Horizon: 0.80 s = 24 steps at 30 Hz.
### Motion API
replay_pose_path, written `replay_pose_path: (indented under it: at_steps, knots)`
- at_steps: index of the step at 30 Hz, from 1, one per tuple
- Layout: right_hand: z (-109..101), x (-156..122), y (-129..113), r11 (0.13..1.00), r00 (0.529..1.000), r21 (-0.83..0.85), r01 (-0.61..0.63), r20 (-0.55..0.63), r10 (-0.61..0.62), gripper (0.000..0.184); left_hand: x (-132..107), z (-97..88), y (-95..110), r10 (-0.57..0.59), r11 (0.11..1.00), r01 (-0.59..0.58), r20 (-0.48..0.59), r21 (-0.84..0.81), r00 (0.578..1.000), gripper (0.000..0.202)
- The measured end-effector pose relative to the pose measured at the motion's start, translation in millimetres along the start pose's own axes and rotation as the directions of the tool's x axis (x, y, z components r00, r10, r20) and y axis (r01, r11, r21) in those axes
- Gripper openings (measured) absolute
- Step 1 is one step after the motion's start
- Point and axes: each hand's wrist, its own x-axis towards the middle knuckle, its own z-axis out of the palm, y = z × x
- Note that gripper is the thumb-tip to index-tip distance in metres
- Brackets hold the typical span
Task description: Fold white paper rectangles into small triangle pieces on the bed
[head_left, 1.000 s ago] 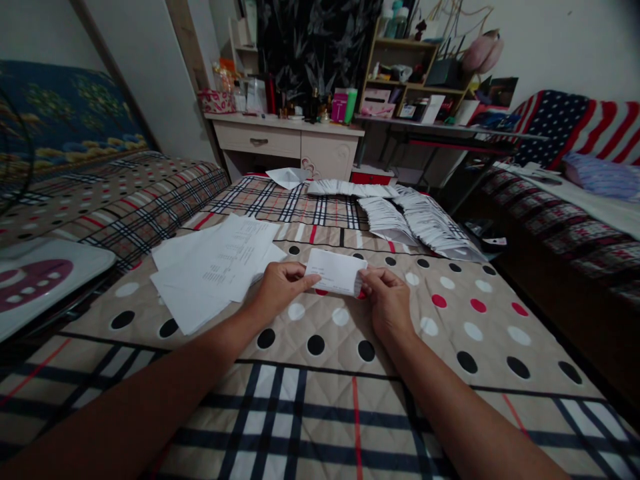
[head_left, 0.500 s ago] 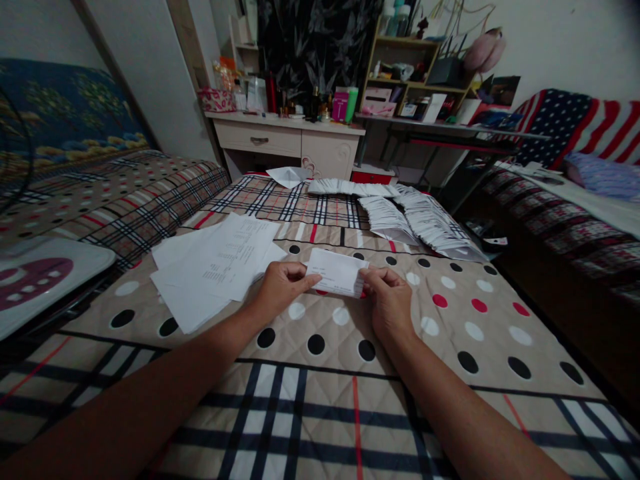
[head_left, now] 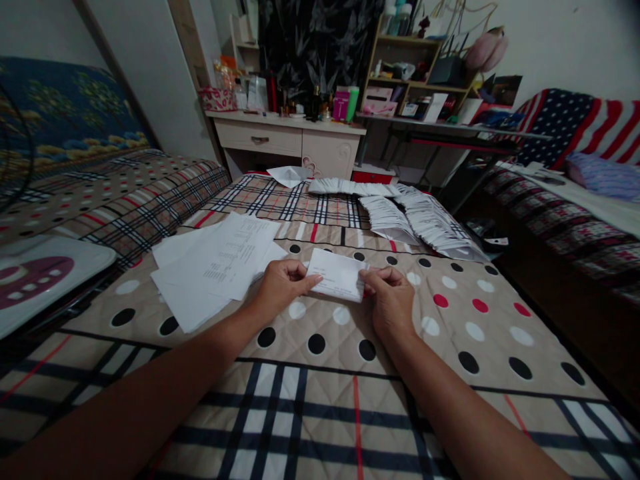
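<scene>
A small folded sheet of white paper [head_left: 336, 272] with printed lines is held between my two hands, just over the bedspread. My left hand [head_left: 284, 288] pinches its left end, thumb on top. At the right end, my right hand [head_left: 393, 298] grips the paper between thumb and fingers; the fingers under it are hidden. Left of my left hand lies a loose pile of printed sheets [head_left: 220, 260], flat and fanned at angles. Beyond my right hand, rows of folded papers [head_left: 435, 223] stand packed together.
The patterned bedspread [head_left: 320, 413] spreads under everything. A single sheet [head_left: 289, 176] lies near its far edge. A white plastic lid-like panel [head_left: 55, 280] is at the left. A cluttered dresser [head_left: 280, 140] stands behind, with a shelved desk [head_left: 410, 120] beside it and another bed at the right.
The folded paper's right end has tilted slightly down toward me. My hands keep their hold and have barely moved; the piles are unchanged.
</scene>
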Motion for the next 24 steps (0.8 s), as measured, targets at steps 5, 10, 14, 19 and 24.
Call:
replay_pose_path:
  at_steps: [5, 10, 14, 19, 24]
  knots:
    - [0.7, -1.4, -2.1, 1.0, 1.0, -0.024, 0.01, 0.002, -0.01, 0.023, -1.7, 2.3, 3.4, -0.048, 0.993, 0.046, -0.015, -0.108, 0.999, 0.035]
    - [3.2, -2.5, -5.3, 1.0, 1.0, 0.022, 0.004, -0.005, -0.004, 0.03, -3.1, 2.0, 7.1, -0.043, 0.976, 0.046, 0.017, -0.212, 0.999, 0.054]
    - [0.9, 1.0, -3.5, 0.999, 1.0, -0.028, -0.019, 0.002, 0.019, 0.032, -3.7, 3.0, 5.0, -0.003, 0.983, 0.016, 0.07, -0.185, 0.998, 0.05]
    - [-3.8, 10.3, 3.9, 0.976, 0.996, -0.213, 0.05, 0.084, -0.033, 0.034, -4.4, 4.9, 1.8, 0.028, 0.996, -0.033, 0.06, 0.077, 0.998, 0.016]
    - [-2.6, 13.6, 6.0, 0.937, 0.989, -0.331, 0.112, 0.128, -0.073, 0.032, -2.8, 3.8, -3.0, 0.066, 0.931, -0.08, 0.051, 0.357, 0.996, 0.016]
